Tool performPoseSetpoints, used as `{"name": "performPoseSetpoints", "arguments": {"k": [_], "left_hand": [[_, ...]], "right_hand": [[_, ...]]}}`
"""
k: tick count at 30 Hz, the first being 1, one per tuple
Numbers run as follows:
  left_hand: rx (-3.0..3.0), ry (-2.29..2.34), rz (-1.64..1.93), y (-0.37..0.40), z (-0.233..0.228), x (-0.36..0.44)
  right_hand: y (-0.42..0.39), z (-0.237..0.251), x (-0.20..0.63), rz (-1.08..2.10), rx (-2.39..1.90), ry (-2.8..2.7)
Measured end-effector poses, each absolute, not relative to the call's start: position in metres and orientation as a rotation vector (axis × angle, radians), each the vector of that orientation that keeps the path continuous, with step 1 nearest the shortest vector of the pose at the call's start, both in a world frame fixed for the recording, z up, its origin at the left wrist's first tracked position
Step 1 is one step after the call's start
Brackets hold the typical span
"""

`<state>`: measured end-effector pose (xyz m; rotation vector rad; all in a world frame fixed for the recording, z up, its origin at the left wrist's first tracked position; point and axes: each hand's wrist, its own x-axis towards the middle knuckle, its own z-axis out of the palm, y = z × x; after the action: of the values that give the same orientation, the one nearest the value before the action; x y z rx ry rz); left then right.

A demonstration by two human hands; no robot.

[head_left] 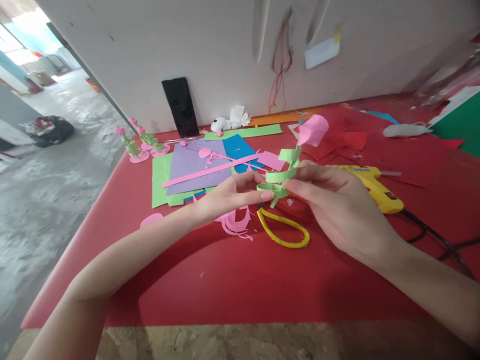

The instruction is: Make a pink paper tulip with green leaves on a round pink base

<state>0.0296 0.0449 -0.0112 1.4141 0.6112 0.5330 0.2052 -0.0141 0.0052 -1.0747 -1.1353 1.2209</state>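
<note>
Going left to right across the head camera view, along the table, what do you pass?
Finished paper flowers → stack of coloured sheets → left hand → green spiral stem with pink bud → right hand → yellow glue gun.

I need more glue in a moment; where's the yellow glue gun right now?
In the head view, the yellow glue gun lies on the red table at right, just behind the right hand.

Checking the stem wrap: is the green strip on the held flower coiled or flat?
Coiled: the green strip spirals below the pink bud, pinched by left hand and right hand.
</note>
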Motion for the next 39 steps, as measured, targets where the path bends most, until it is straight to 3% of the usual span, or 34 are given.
{"name": "performPoseSetpoints", "arguments": {"k": [17,33,39], "left_hand": [[1.290,0.529,0.642,0.042,-0.029,0.033],[1.848,0.865,0.897,0.026,-0.022,0.039],[2.029,0.806,0.752,0.029,-0.032,0.039]], "right_hand": [[-0.013,0.009,0.203,1.270,-0.979,-1.060],[-0.017,-0.002,0.198,1.292,-1.040,-1.071],[-0.017,-0.003,0.198,1.291,-1.060,-1.109]]}}
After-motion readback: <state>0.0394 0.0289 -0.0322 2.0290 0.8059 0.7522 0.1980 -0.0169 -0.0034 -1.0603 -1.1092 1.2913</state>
